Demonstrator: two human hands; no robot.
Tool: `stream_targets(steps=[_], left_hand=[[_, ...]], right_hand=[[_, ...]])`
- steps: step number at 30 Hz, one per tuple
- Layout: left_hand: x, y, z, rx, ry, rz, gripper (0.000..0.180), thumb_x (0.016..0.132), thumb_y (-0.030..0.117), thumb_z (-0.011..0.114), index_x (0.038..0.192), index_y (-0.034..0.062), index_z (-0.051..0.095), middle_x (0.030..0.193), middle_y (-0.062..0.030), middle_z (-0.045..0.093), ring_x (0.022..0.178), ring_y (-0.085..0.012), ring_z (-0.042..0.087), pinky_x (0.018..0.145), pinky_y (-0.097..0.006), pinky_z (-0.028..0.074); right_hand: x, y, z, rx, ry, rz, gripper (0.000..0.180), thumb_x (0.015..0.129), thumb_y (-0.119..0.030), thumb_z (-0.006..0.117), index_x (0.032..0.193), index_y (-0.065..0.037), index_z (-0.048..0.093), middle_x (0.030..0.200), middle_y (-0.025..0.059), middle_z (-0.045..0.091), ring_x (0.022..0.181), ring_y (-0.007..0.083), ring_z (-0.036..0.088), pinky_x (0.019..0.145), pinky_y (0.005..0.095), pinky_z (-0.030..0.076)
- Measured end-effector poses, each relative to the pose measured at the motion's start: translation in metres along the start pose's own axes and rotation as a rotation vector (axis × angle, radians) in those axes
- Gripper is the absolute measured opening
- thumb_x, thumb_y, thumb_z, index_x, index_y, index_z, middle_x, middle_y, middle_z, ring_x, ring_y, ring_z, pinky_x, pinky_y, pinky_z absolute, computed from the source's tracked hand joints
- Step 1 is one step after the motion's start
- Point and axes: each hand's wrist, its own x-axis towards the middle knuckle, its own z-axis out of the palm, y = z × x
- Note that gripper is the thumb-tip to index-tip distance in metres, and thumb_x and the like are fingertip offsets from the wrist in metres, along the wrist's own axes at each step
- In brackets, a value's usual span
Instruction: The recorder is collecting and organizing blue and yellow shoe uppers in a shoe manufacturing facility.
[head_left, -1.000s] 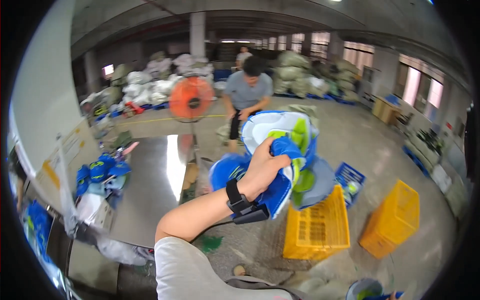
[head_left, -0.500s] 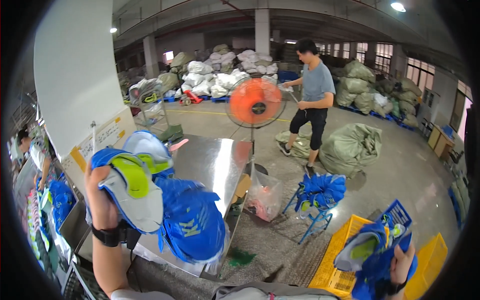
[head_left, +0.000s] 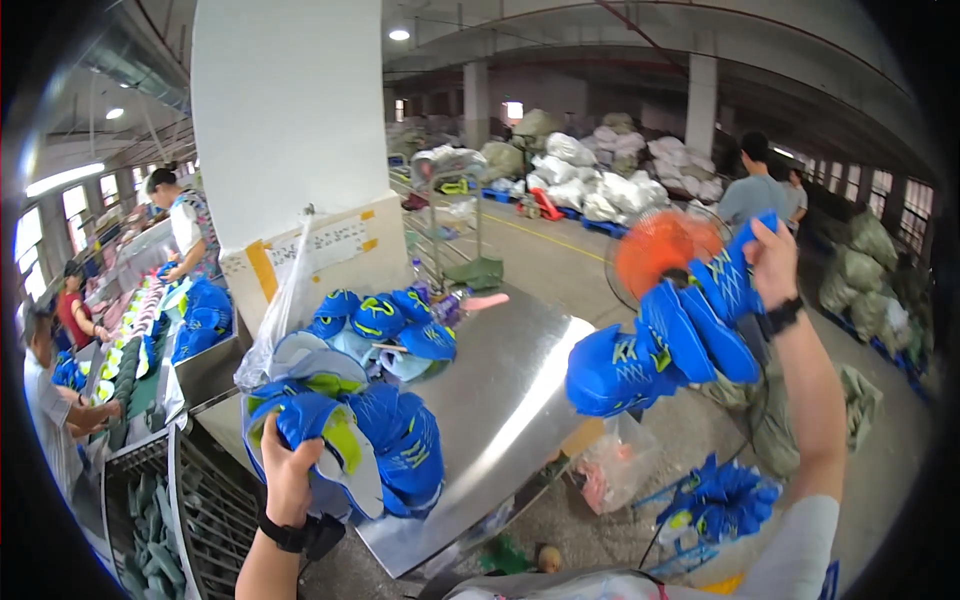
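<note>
My left hand (head_left: 288, 468) is closed round a bunch of blue shoe uppers (head_left: 408, 440) with white and lime-green linings, low over the near left end of a shiny metal table (head_left: 525, 330). Whether the bunch rests on the table I cannot tell. My right hand (head_left: 776, 262), raised at the right, grips the end of a fanned row of blue shoe uppers (head_left: 625, 368) with pale lacing. This row hangs slantwise in the air by the table's right edge. Farther back on the table lies a heap of blue shoe uppers (head_left: 380, 318).
A white pillar (head_left: 290, 120) stands behind the table, with a clear plastic bag (head_left: 280, 310) hanging before it. Right of the table are an orange fan (head_left: 660, 250) and a stool piled with blue uppers (head_left: 722, 500). People (head_left: 190, 225) work along a line at the left.
The view has turned left. My right hand has risen from the lower right with its uppers, now beside the table. My left hand is lower, still gripping its bunch.
</note>
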Motion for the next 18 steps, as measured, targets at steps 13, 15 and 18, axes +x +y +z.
stream_targets(steps=[13,15,18], left_hand=[[-0.047,-0.047,0.074,0.400,0.429,-0.015,0.041,0.066,0.002,0.064,0.103,-0.0007,0.045,0.089,-0.0060,0.056,0.076,-0.0114,0.053,0.067,-0.024,0.044],[-0.049,-0.048,0.081,0.386,0.471,-0.040,0.041,0.067,0.004,0.066,0.102,-0.0008,0.045,0.089,-0.0060,0.056,0.077,-0.0115,0.054,0.067,-0.025,0.045],[-0.064,-0.051,0.082,0.463,0.573,-0.072,0.041,0.066,0.006,0.067,0.101,-0.0018,0.046,0.089,-0.0077,0.058,0.079,-0.0123,0.055,0.069,-0.026,0.046]], right_hand=[[0.211,0.242,0.230,0.035,-0.242,-0.008,0.032,0.084,-0.009,0.059,0.111,0.004,0.047,0.085,0.0115,0.060,0.063,0.0213,0.066,0.048,0.0250,0.050],[0.205,0.277,0.211,0.067,-0.257,-0.104,0.022,0.084,-0.013,0.061,0.099,0.001,0.053,0.083,0.0074,0.060,0.063,0.0179,0.065,0.054,0.0244,0.048],[0.110,0.321,0.162,0.028,-0.238,0.009,0.017,0.087,-0.016,0.057,0.097,-0.003,0.056,0.079,0.0009,0.060,0.061,0.0082,0.056,0.055,0.0218,0.044]])
